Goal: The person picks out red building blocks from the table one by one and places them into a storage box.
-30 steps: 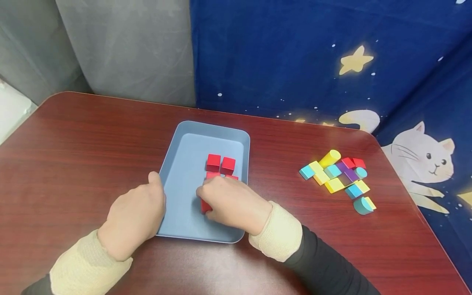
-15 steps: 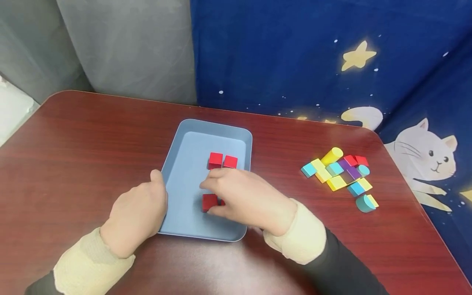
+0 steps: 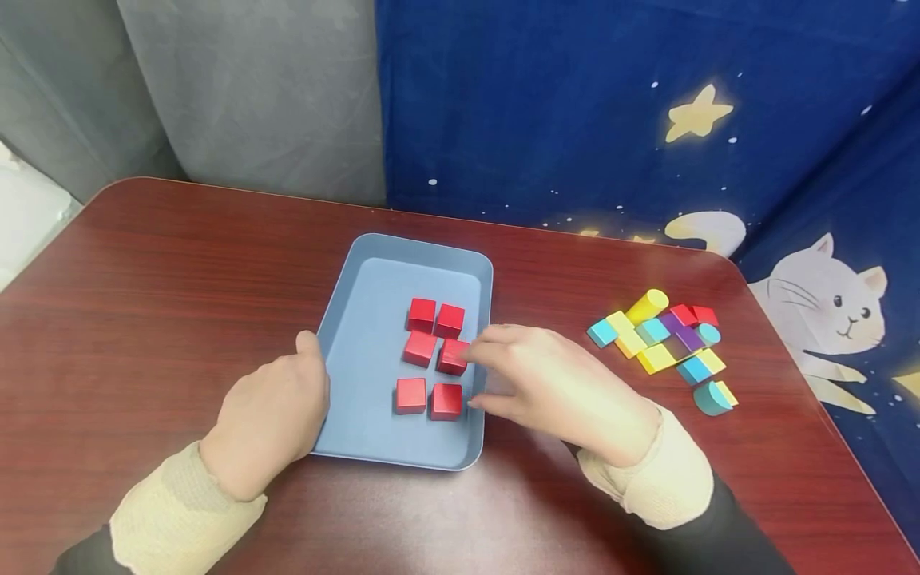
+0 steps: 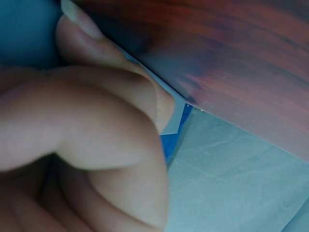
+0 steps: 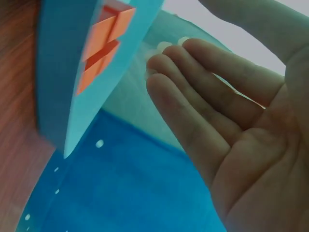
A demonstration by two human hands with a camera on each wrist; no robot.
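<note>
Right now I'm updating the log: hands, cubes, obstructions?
Left hand grips tray. Right hand empty, near tray. Six red cubes in tray. Nothing visibly blocking.

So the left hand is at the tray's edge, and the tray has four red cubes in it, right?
Not four: the head view shows six red cubes in the tray. The left hand is indeed at its edge.
</note>
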